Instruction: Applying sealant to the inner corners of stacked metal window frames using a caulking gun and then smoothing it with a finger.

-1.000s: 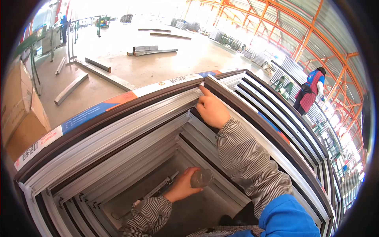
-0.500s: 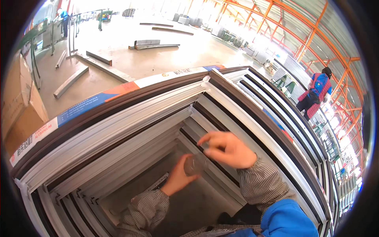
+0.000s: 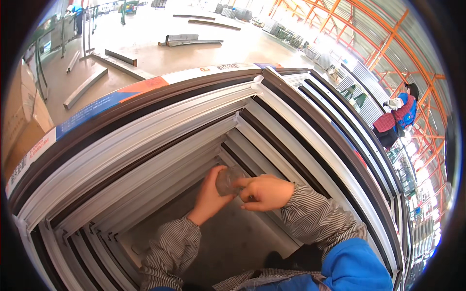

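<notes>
My left hand (image 3: 206, 199) is closed around a small, round, see-through container (image 3: 225, 182), fingers on its far side and thumb on the near side. What lies inside is too blurred to make out. My right hand (image 3: 268, 192) reaches in from the right with its index finger at the container's opening. The other fingers of that hand curl under, and anything between them is hidden. Both hands are inside the opening of a stack of rectangular window frames (image 3: 145, 127), with white and dark brown profiles.
The stacked frames surround my arms on the far, left and right sides. A cardboard box (image 3: 25, 109) stands at the left. Metal bars (image 3: 86, 87) lie on the floor beyond. Another person (image 3: 399, 114) stands at the right, and one more (image 3: 77, 19) is far left.
My right hand has come down and left to the container, its index finger now at the opening. The left hand has shifted slightly up and left. The person at the right has turned.
</notes>
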`<state>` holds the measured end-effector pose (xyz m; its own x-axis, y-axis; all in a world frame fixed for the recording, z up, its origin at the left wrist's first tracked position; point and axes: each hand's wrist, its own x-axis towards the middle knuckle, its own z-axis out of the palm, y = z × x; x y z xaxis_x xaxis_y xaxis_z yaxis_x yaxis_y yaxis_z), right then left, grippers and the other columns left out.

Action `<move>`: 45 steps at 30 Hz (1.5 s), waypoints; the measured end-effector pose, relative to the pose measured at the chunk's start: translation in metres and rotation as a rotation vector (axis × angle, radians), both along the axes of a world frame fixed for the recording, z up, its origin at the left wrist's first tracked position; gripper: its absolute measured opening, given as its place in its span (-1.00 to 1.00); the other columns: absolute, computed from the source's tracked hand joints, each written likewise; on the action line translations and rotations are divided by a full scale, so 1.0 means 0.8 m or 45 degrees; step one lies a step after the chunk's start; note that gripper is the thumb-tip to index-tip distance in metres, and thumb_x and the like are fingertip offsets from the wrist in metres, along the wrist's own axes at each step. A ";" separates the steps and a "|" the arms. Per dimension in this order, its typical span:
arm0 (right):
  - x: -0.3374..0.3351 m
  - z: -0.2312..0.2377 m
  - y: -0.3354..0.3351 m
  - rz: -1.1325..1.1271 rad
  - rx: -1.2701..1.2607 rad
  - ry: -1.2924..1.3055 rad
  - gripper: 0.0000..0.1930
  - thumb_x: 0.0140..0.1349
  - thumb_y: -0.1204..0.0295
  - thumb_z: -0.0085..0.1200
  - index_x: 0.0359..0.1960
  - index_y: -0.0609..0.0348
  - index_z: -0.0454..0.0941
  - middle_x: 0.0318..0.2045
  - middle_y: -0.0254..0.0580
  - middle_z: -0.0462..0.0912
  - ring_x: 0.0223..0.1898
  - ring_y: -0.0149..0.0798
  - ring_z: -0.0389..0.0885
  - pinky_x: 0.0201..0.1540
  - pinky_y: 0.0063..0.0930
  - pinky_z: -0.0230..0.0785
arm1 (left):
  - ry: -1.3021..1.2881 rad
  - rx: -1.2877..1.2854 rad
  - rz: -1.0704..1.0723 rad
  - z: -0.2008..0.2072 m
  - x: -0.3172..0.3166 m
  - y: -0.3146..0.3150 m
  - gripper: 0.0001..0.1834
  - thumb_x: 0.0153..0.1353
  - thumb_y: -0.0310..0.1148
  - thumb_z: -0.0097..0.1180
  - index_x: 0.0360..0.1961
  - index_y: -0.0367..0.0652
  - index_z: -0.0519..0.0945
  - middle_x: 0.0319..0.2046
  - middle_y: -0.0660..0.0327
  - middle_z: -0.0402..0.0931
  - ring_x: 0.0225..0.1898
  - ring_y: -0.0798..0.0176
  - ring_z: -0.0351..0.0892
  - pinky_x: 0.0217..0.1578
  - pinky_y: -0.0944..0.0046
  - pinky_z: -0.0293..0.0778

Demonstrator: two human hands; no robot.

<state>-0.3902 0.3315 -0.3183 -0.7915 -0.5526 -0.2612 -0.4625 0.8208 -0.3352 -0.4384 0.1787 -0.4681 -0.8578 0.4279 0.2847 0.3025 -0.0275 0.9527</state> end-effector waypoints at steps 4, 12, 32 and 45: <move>-0.016 -0.008 0.007 0.042 0.011 -0.175 -0.74 0.15 0.26 0.07 -0.55 0.21 0.51 0.06 -0.03 0.47 -0.23 -0.08 0.60 -0.23 -0.25 0.43 | 0.090 -0.031 0.041 -0.005 0.000 -0.004 -0.22 -0.23 -0.45 0.40 0.09 -0.09 0.30 0.03 0.07 0.36 0.09 -0.01 0.37 0.08 0.11 0.34; -0.073 -0.018 0.024 -0.507 -0.388 0.774 -0.82 0.14 0.43 0.08 -0.53 0.28 0.44 0.27 0.18 0.22 0.06 0.05 0.48 -0.03 -0.29 0.38 | 0.069 -0.011 0.080 -0.022 -0.004 -0.006 -0.22 -0.22 -0.44 0.40 0.09 -0.09 0.30 0.04 0.05 0.35 0.10 -0.02 0.36 0.09 0.11 0.33; -0.145 -0.035 0.045 -0.944 -0.452 0.667 -0.78 0.07 0.33 0.05 -0.41 0.25 0.59 0.32 0.00 0.16 0.03 0.09 0.51 0.09 -0.25 0.34 | 0.066 -0.045 -0.026 -0.019 0.002 -0.004 -0.17 -0.21 -0.39 0.43 0.14 -0.10 0.27 0.07 0.01 0.35 0.13 -0.02 0.36 0.10 0.13 0.31; -0.169 -0.029 0.031 -0.843 -0.057 0.711 -0.74 0.05 0.32 0.00 -0.34 0.23 0.61 0.30 0.11 0.16 -0.02 0.13 0.53 0.09 -0.18 0.35 | 0.038 -0.125 -0.043 -0.012 0.006 -0.003 -0.18 -0.20 -0.35 0.44 0.14 -0.07 0.28 0.07 0.01 0.36 0.15 -0.03 0.35 0.11 0.11 0.31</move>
<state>-0.5253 0.3565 -0.3415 -0.9598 0.0671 0.2726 -0.0004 0.9708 -0.2401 -0.4337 0.1765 -0.4775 -0.8343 0.4833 0.2652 0.3312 0.0548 0.9420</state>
